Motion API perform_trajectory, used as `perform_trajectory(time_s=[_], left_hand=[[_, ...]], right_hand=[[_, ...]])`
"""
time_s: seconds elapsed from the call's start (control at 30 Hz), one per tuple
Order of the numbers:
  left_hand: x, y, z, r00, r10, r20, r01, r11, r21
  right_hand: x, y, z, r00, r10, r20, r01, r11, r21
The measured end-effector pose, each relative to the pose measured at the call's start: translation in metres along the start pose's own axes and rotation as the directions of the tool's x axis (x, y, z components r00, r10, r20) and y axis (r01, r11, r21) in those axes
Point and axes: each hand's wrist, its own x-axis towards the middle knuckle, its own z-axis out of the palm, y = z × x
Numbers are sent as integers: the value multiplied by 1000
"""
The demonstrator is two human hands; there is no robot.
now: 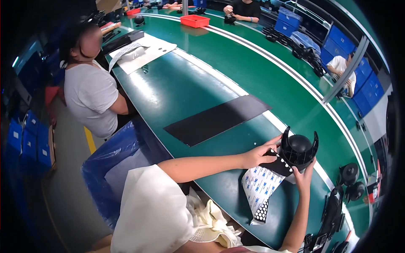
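Observation:
My left hand [258, 157] is closed on a sheet of round stick-on pads [262, 189]. Its upper part is black with white dots along the edge, while the white blue-printed backing hangs below and curls at the lower end to show more dots. My right hand [303, 176] grips a black plastic housing [298, 145] from its right and lower side. This housing has a dome in the middle and two curved, horn-like prongs pointing up. The sheet's black edge lies against the near side of the housing, and the left fingertips reach the housing's left side.
A long black mat [217, 120] lies on the green bench [168, 95]. Black domed parts [350, 173] and black pieces [331, 211] sit at the right. A red tray [195, 21] stands far back. Blue plastic [122, 164] hangs by the left edge; a co-worker [90, 84] is beyond.

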Motion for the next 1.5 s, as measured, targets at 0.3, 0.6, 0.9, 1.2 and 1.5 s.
perform_trajectory(time_s=[0.3, 0.6, 0.9, 1.2, 1.5], left_hand=[[-4, 15, 7, 991, 120, 61, -131, 961, 244], [5, 7, -1, 997, 82, 7, -81, 958, 275], [4, -3, -6, 987, -117, -106, 132, 980, 149], [4, -6, -2, 969, -131, -207, 197, 921, 337], [-13, -6, 13, 989, -127, -73, 137, 980, 146]], right_hand=[[-21, 19, 12, 988, 149, 40, -152, 985, 86], [-27, 41, 9, 984, 178, -29, -174, 978, 119], [-42, 35, 22, 899, -302, -316, 153, 895, -418], [-49, -7, 10, 932, -267, -247, 143, 893, -427], [-51, -8, 11, 964, -112, -243, 38, 955, -293]])
